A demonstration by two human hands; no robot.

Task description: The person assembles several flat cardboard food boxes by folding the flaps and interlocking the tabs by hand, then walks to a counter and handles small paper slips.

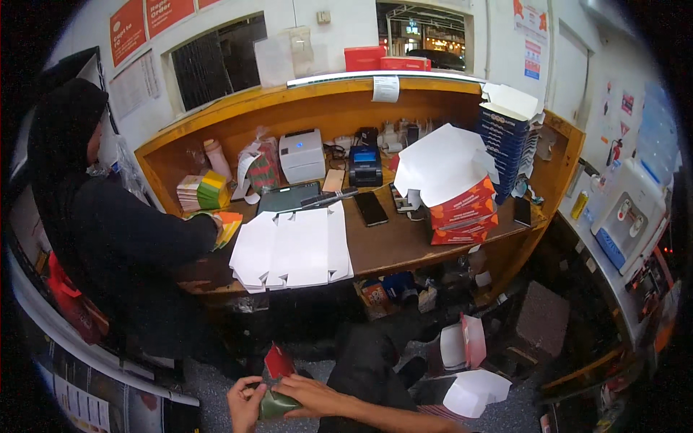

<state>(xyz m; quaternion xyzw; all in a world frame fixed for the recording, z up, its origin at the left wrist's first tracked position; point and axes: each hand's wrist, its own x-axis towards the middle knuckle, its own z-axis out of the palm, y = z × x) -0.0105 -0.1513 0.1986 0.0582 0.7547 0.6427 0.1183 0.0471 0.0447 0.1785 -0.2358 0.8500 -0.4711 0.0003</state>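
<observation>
Low in front of me, both hands are on a small folded card piece, with a green part (271,406) between them and a red flap (277,362) standing up above. My left hand (244,403) pinches its left side, thumb and fingers bent. Coming in from the right, my right hand (309,395) has its fingers closed over the top and right side. The piece's underside is hidden. On the desk ahead lies a stack of flat white box blanks (292,245). Stacked red cartons (462,213) stand to its right, with white card on top.
A person in dark clothes (137,216) stands at the left, handling yellow-orange card pieces. The wooden desk (390,242) holds a white printer (301,155), a phone (371,208) and stacked dark blue boxes (503,151). Open cartons (473,393) lie low right, near a brown block-shaped seat (541,317).
</observation>
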